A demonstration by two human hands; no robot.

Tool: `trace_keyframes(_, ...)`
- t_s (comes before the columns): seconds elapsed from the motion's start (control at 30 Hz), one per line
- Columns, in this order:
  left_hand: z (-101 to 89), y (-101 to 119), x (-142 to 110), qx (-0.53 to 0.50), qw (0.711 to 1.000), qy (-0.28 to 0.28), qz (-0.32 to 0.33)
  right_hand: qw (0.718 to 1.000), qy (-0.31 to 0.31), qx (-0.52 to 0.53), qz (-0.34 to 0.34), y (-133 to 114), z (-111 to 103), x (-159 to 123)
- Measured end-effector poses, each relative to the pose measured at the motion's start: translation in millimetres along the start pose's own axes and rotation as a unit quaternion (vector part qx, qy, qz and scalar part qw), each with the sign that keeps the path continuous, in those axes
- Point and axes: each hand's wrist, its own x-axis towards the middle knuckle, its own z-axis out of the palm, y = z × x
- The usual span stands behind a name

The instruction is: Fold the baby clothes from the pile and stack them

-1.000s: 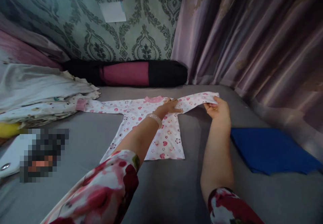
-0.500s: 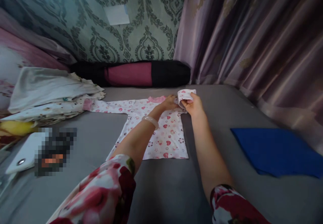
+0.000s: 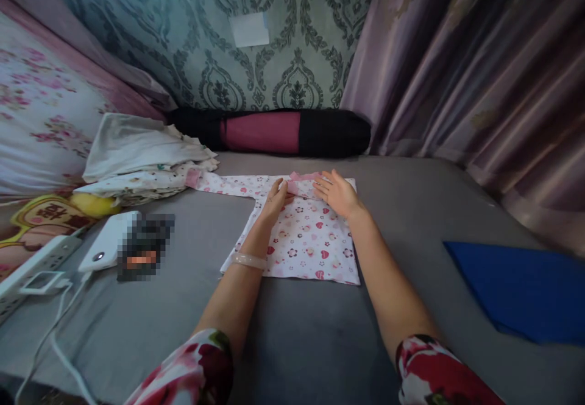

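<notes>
A small white long-sleeved shirt point(image 3: 306, 240) with pink hearts and flowers lies flat, its pink collar away from me. One sleeve point(image 3: 228, 184) stretches out to the left and ends in a pink cuff. The other sleeve is folded in across the chest, its cuff near my left fingers. My left hand point(image 3: 275, 201) rests on the shirt below the collar, fingers extended, a pale bangle on the wrist. My right hand point(image 3: 339, 193) lies over the folded sleeve at the right shoulder, fingers spread and nothing gripped.
Piled cloths point(image 3: 141, 155) lie at the left, touching the shirt's cuff. Nearer are a white power bank point(image 3: 107, 243), a blurred-out object, a power strip point(image 3: 39, 265) and cables. A black and maroon roll point(image 3: 260, 132) lies against the wall. Blue folded fabric point(image 3: 521, 289) is at the right.
The right sleeve, held up by my right hand before, now lies folded across the shirt's chest. My right hand has let go, and my left hand has shifted left of the collar. The view has turned left.
</notes>
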Motion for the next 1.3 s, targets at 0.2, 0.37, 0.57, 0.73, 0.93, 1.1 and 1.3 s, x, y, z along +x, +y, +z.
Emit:
trace_keyframes(0.2,1.5,-10.1,5.3,0.042,0.996,-0.032,0.077,0.996,0.084,0.036,-0.021,-10.1,-30.9,-2.3)
trace_keyframes(0.37,4.0,-14.1,14.3,0.133,0.985,-0.007,0.112,0.981,0.183,0.022,-0.054,-23.7,-62.5,-13.8)
trace_keyframes(0.57,1.3,-9.7,19.2,0.104,0.978,0.023,0.179,0.961,0.264,-0.077,-0.041,-27.7,-72.4,-7.4)
trace_keyframes(0.73,-14.3,-14.2,30.2,0.08,0.977,0.06,0.187,0.923,0.279,-0.26,-0.049,-17.2,-61.5,15.4)
trace_keyframes(0.93,-26.0,-19.8,35.9,0.126,0.97,0.095,0.188,0.764,0.203,-0.609,-0.061,9.7,-29.8,33.3)
trace_keyframes(1.1,-30.4,-19.9,34.5,0.195,0.956,0.114,0.187,0.671,0.125,-0.728,-0.066,33.3,1.2,38.1)
trace_keyframes(1.3,-30.5,-17.2,31.0,0.31,0.923,0.118,0.193,0.679,0.096,-0.727,-0.03,50.5,21.1,43.3)
